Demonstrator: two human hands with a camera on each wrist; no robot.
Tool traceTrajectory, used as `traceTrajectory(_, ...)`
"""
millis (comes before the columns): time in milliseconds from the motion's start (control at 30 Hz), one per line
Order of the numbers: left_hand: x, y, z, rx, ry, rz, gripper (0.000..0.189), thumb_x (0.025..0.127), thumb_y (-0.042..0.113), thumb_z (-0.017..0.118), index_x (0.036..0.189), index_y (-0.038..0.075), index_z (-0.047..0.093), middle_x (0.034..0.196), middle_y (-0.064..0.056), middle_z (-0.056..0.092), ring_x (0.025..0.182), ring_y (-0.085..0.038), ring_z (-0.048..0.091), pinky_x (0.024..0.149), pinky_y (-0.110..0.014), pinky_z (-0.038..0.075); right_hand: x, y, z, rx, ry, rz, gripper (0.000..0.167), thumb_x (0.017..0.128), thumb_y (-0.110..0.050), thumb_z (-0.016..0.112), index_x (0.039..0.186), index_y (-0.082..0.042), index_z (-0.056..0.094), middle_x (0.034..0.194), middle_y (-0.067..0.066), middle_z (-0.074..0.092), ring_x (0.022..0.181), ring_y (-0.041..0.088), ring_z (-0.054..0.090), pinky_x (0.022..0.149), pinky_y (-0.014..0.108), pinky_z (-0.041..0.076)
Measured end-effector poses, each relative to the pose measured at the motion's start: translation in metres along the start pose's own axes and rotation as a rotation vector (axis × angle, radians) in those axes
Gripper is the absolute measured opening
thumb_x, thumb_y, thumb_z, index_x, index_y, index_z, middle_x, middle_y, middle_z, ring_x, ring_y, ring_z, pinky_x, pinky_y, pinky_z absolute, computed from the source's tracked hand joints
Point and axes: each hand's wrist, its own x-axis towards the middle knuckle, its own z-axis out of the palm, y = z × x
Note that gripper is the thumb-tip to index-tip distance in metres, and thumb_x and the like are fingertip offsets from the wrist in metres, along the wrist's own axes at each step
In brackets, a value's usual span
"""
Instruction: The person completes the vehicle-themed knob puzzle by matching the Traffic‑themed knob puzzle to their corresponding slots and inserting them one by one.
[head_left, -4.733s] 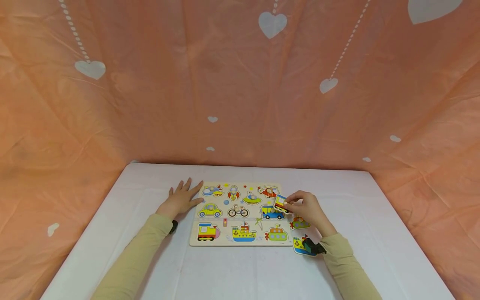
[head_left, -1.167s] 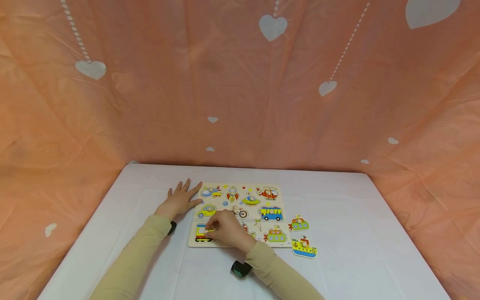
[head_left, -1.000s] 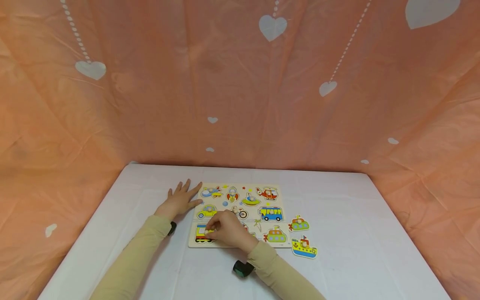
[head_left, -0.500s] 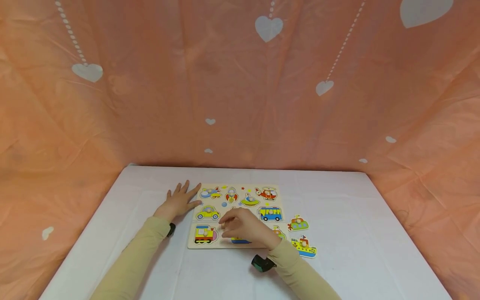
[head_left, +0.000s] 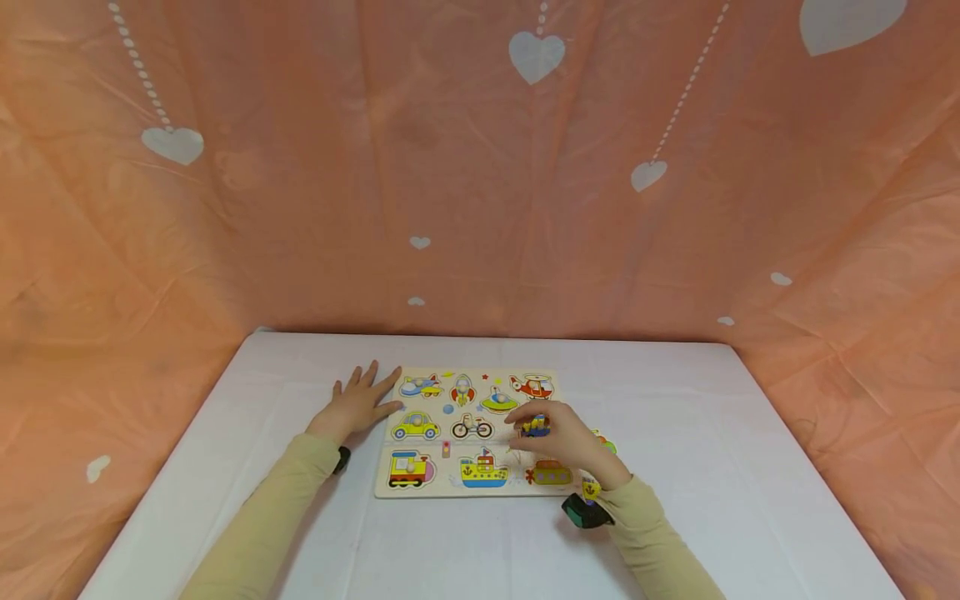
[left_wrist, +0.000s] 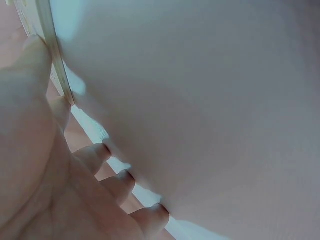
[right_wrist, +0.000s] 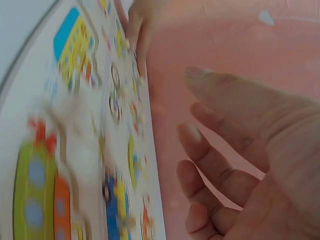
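A wooden vehicle puzzle board lies flat on the white table. My left hand is spread at its left side, thumb and index finger touching the edge, as the left wrist view also shows. Above the board's right part hovers my right hand, fingers loosely bent and thumb apart, holding nothing. The train piece sits in the lower left slot. The printed ship and printed submarine show in the bottom row. Beyond the board's right edge, the loose ship piece and submarine piece are partly hidden by my right hand.
Other pieces sit in the board, among them a car, a rocket and a helicopter. The white table runs back to a pink cloth backdrop with white hearts.
My right hand carried the train piece leftward to the lower left slot, let go of it, and has moved back right over the board. My left hand has stayed at the board's left edge.
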Motion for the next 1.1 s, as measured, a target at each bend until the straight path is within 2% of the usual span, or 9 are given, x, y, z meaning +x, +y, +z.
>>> traceTrajectory(133,0.000,0.000,0.001,-0.003,0.001,-0.001,0.071,0.095,0.049,0.052,0.153,0.016,0.025,0.155,-0.028,0.007,0.138,-0.053,0.002,0.104,-0.071,0.002,-0.013,0.010,-0.017,-0.017,0.023,0.060,0.031,0.082,-0.019,0.077,0.108,-0.005,0.070,0.102,0.006,0.068,0.097,0.026,0.061,0.085,0.046,0.046)
traceTrajectory(267,0.000,0.000,0.001,0.000,0.004,0.001,0.071,0.095,0.049,0.051,0.153,0.016,0.024,0.155,-0.028,0.007,0.138,-0.052,0.001,0.104,-0.071,0.002,-0.028,0.022,-0.034,-0.034,0.038,0.099,0.032,0.082,-0.023,0.077,0.109,-0.006,0.070,0.104,0.005,0.067,0.093,0.027,0.058,0.080,0.041,0.042)
traceTrajectory(400,0.000,0.001,0.002,-0.004,0.003,0.001,0.072,0.095,0.049,0.052,0.153,0.016,0.025,0.155,-0.028,0.007,0.138,-0.053,0.001,0.104,-0.071,0.002,-0.046,0.034,-0.051,-0.059,0.041,0.107,0.029,0.083,-0.021,0.076,0.108,-0.007,0.071,0.099,0.002,0.068,0.087,0.024,0.058,0.072,0.035,0.040)
traceTrajectory(567,0.001,0.001,0.002,-0.002,-0.001,0.000,0.072,0.095,0.050,0.051,0.153,0.017,0.024,0.155,-0.028,0.006,0.138,-0.053,0.001,0.104,-0.071,0.002,-0.066,0.045,-0.067,-0.078,0.019,0.133,0.022,0.084,-0.019,0.075,0.104,-0.010,0.072,0.094,0.001,0.068,0.085,0.023,0.057,0.071,0.032,0.036)
traceTrajectory(700,0.001,0.000,0.001,0.006,0.000,0.002,0.072,0.095,0.050,0.051,0.153,0.017,0.024,0.155,-0.028,0.007,0.138,-0.053,0.002,0.104,-0.072,0.003,-0.076,0.052,-0.074,-0.067,-0.011,0.152,0.019,0.084,-0.020,0.075,0.101,-0.012,0.073,0.097,0.002,0.070,0.085,0.020,0.057,0.069,0.029,0.037)
traceTrajectory(833,0.002,-0.002,0.001,0.008,0.005,0.000,0.072,0.095,0.050,0.052,0.153,0.016,0.024,0.154,-0.029,0.008,0.138,-0.053,0.002,0.104,-0.072,0.003,-0.081,0.049,-0.076,-0.025,-0.031,0.193,0.020,0.083,-0.016,0.076,0.101,-0.009,0.073,0.101,0.005,0.069,0.081,0.018,0.052,0.067,0.027,0.037)
traceTrajectory(967,0.001,-0.001,0.003,0.003,0.002,-0.001,0.073,0.095,0.050,0.052,0.153,0.017,0.024,0.155,-0.028,0.006,0.138,-0.053,0.002,0.104,-0.072,0.002,-0.087,0.060,-0.075,0.013,-0.073,0.227,0.020,0.081,-0.017,0.077,0.100,-0.011,0.072,0.101,0.003,0.068,0.087,0.018,0.055,0.073,0.027,0.040)
traceTrajectory(1100,0.000,0.001,0.001,0.013,0.007,0.003,0.072,0.095,0.049,0.052,0.153,0.016,0.024,0.154,-0.029,0.008,0.137,-0.054,0.003,0.103,-0.072,0.004,-0.092,0.070,-0.075,0.045,-0.112,0.189,0.019,0.080,-0.020,0.078,0.097,-0.013,0.073,0.099,0.001,0.069,0.094,0.017,0.059,0.082,0.027,0.042)
